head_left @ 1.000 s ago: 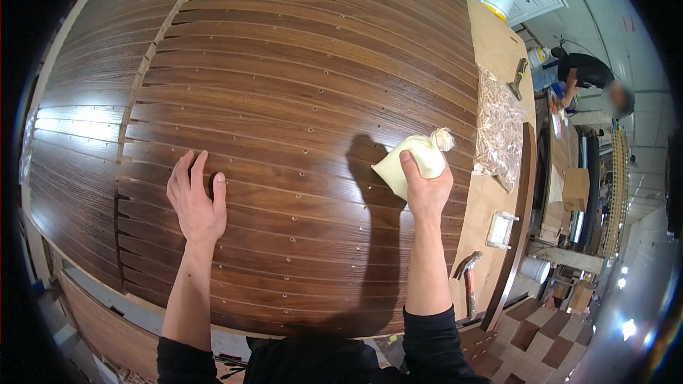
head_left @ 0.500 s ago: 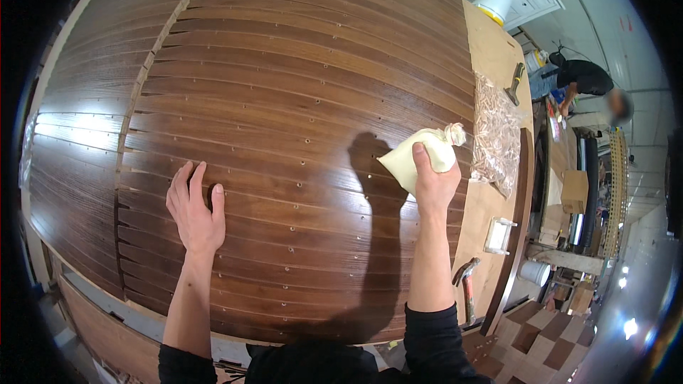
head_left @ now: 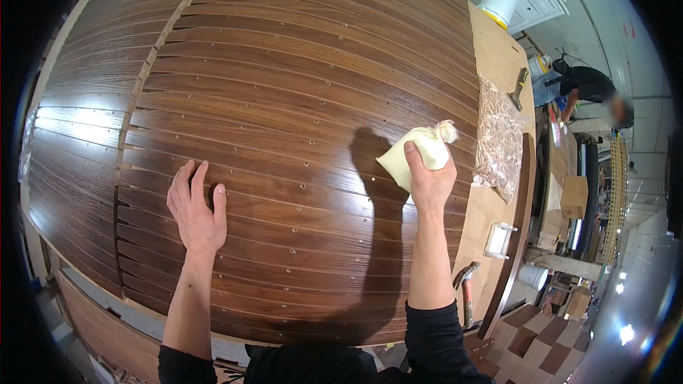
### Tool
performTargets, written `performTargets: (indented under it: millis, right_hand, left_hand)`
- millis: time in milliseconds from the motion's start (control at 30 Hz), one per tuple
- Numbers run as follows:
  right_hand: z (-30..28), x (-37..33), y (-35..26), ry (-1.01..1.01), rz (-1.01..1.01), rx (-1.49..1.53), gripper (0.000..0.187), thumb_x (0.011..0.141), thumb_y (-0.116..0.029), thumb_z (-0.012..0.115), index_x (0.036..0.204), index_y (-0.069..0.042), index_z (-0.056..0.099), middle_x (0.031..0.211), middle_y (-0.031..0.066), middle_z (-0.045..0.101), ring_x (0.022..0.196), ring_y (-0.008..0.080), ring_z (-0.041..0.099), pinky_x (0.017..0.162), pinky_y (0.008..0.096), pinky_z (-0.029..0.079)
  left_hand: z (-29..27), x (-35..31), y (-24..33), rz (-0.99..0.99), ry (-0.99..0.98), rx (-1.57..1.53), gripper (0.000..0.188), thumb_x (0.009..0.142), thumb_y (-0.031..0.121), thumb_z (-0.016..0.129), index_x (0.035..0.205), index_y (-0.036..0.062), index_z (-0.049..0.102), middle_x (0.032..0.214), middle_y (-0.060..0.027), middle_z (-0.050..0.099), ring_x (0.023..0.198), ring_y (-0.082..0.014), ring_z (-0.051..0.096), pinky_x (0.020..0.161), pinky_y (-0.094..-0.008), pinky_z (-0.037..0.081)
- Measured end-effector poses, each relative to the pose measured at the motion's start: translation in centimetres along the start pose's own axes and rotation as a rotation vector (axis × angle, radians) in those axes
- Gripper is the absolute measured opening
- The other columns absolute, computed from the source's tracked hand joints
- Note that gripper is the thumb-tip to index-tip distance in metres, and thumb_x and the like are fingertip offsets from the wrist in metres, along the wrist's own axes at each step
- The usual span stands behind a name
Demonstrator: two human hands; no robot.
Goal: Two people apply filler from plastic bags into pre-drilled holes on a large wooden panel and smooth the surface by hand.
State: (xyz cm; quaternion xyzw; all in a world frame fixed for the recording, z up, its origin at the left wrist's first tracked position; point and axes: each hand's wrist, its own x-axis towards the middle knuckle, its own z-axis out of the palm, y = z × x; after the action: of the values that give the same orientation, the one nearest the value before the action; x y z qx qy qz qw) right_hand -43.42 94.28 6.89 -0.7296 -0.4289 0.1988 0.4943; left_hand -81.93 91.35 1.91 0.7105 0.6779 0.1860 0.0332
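A wide panel of dark brown wooden strips [head_left: 242, 92], dotted with rows of small holes, lies in front of me. My left hand [head_left: 196, 210] rests flat on its left part, fingers spread, holding nothing. On the right, my right hand [head_left: 432, 183] is wrapped round a pale yellow piping bag [head_left: 407, 158] with a twisted, tied end. The bag's pointed tip faces left, low over the strips; whether it touches them I cannot tell. My fingers under the bag are mostly hidden.
Along the right edge lie a clear bag of small wooden dowels [head_left: 498, 139], a hammer [head_left: 519, 89], a second hammer with a reddish handle [head_left: 466, 291] and a small white frame [head_left: 500, 240]. A white bucket [head_left: 500, 3] stands at the far right. Beyond, another person [head_left: 587, 85] bends over a bench.
My right hand and the piping bag have shifted slightly left. The left hand stays in nearly the same place. The view has moved a little.
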Motion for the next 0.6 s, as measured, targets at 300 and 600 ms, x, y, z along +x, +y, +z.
performTargets:
  millis: [300,600]
  right_hand:
    - [-1.0,0.4,-0.5,0.062,0.020,0.132,0.036,0.087,-0.018,0.084,0.114,0.004,0.072,0.106,0.0093,0.075,0.096,0.0157,0.070,0.088,0.0321,0.054]
    - [0.3,3.2,-1.3,0.053,0.035,0.112,0.038,0.087,-0.020,0.084,0.114,0.004,0.072,0.107,0.0083,0.075,0.097,0.0147,0.069,0.088,0.0313,0.054]
  left_hand:
    - [0.0,0.1,0.1,-0.011,-0.005,-0.002,0.048,0.102,0.029,0.058,0.146,0.0108,0.053,0.150,-0.0153,0.046,0.140,-0.0372,0.041,0.118,-0.0535,0.028]
    - [0.1,-0.2,-0.1,-0.025,-0.020,-0.008,0.048,0.101,0.029,0.058,0.145,0.0109,0.053,0.151,-0.0152,0.046,0.141,-0.0372,0.041,0.118,-0.0535,0.028]
